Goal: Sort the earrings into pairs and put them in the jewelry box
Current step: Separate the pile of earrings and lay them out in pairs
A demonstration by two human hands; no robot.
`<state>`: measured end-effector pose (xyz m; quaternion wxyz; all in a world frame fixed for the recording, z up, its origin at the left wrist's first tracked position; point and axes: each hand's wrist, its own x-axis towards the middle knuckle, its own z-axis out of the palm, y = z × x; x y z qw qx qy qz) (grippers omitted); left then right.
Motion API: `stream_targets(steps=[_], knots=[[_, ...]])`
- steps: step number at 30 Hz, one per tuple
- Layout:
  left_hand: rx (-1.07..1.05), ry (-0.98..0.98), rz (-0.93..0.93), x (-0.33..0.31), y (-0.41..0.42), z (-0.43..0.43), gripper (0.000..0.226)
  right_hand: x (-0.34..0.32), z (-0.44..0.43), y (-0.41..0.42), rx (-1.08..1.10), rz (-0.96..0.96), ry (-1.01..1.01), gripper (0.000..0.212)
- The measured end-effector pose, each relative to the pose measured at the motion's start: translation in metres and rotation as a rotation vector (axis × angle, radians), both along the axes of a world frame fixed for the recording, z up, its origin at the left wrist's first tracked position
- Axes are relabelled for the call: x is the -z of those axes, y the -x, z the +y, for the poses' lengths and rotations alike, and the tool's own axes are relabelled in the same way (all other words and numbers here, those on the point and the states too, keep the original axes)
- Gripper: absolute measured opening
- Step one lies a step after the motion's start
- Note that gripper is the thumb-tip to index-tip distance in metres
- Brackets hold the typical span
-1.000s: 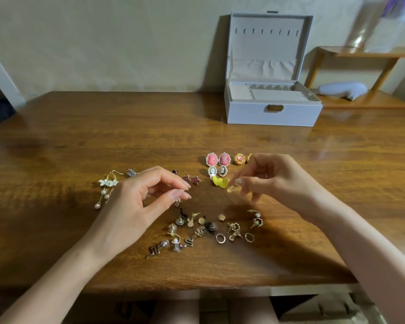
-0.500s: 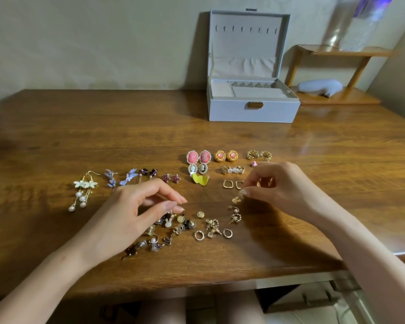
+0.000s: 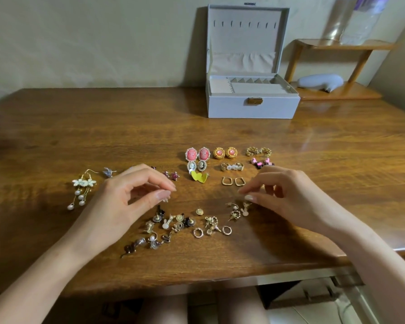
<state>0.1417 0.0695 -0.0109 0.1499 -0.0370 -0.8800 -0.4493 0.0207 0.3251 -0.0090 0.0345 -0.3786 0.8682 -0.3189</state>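
The grey jewelry box (image 3: pixel 253 108) stands open at the back of the wooden table (image 3: pixel 80 127). Sorted pairs lie in rows in front of it: pink cameos (image 3: pixel 198 154), round gold studs (image 3: pixel 225 152), yellow hearts (image 3: pixel 199 177), gold square hoops (image 3: pixel 233 181) and flower pearl drops (image 3: pixel 82 190). A loose heap of small earrings (image 3: pixel 180 225) lies nearer me. My left hand (image 3: pixel 117 206) hovers over the heap's left side, pinching a tiny earring between thumb and fingers. My right hand (image 3: pixel 285 197) pinches a small gold earring above the heap's right end.
A small wooden shelf (image 3: pixel 337 92) with a pale grey object stands right of the box, and a clear bottle is on its top board. The table's front edge (image 3: pixel 197 279) runs just above my knees. The wall is close behind the box.
My right hand moved right and down, uncovering the gold hoops and the pink bow pair. My left hand shifted slightly. The view has swung to the right.
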Motion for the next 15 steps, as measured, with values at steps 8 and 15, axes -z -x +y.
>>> stream_targets(steps=[8, 15], knots=[[-0.042, -0.128, -0.004, 0.000, -0.001, -0.004, 0.019, 0.007, -0.010, -0.008, -0.102, 0.083, -0.023, 0.014], [-0.048, -0.152, -0.003, 0.001, 0.001, -0.002, 0.017, 0.008, -0.027, -0.027, -0.300, 0.244, -0.023, 0.021]])
